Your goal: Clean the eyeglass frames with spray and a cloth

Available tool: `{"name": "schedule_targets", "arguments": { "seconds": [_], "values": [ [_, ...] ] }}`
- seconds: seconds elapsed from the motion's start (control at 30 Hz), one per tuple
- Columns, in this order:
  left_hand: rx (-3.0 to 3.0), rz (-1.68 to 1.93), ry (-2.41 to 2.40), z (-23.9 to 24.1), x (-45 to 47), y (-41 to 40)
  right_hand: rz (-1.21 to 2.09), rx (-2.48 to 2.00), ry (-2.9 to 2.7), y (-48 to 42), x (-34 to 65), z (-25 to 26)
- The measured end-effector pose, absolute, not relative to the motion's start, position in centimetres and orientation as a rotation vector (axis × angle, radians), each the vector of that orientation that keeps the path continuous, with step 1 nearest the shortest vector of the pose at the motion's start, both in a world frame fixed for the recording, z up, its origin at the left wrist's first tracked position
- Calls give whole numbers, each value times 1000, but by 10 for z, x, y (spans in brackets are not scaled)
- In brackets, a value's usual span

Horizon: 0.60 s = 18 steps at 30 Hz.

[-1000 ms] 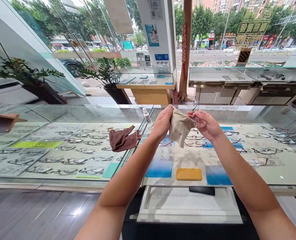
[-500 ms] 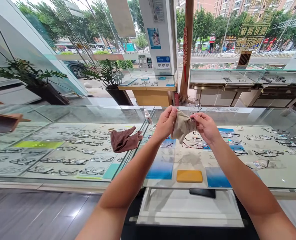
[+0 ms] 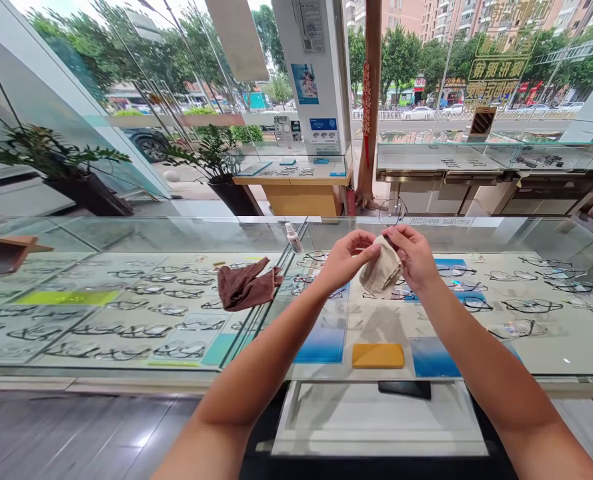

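Over the glass counter, my left hand (image 3: 347,260) is closed on a beige cloth (image 3: 380,275), its thumb and fingers near the upper edge. My right hand (image 3: 415,253) pinches a pair of thin-framed eyeglasses (image 3: 393,211). One lens shows above the right fingers; the other is hidden behind the cloth, which hangs down between both hands. To the left of my hands, a crumpled brown cloth (image 3: 246,287) lies on the counter top. A small white spray bottle (image 3: 293,237) stands behind it.
Rows of eyeglasses (image 3: 531,305) fill the glass display case. A yellow case (image 3: 377,356) lies near the front edge. Below is a pulled-out white drawer (image 3: 336,427) with a dark flat object (image 3: 405,389) at its back. A wooden tray (image 3: 6,253) sits far left.
My left hand has moved right, closer to my right hand, bringing the beige cloth over the lens that showed beside the right fingers. The view has shifted slightly.
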<state>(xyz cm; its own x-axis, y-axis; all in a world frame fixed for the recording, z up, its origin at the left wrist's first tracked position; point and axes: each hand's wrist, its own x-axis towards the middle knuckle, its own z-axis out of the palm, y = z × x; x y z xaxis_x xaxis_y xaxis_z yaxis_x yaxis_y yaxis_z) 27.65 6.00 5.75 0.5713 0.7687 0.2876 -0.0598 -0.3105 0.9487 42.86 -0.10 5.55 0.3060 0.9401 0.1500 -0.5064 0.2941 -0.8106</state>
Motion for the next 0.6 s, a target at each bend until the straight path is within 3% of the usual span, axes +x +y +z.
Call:
{"name": "schedule_targets", "arguments": {
  "seconds": [0.33,0.6],
  "values": [
    [1453,702,422,65,275,54,1076,-701,-800,-5,423,63],
    [1568,856,255,127,295,56,957,-527,-915,4,428,126]
  ]
}}
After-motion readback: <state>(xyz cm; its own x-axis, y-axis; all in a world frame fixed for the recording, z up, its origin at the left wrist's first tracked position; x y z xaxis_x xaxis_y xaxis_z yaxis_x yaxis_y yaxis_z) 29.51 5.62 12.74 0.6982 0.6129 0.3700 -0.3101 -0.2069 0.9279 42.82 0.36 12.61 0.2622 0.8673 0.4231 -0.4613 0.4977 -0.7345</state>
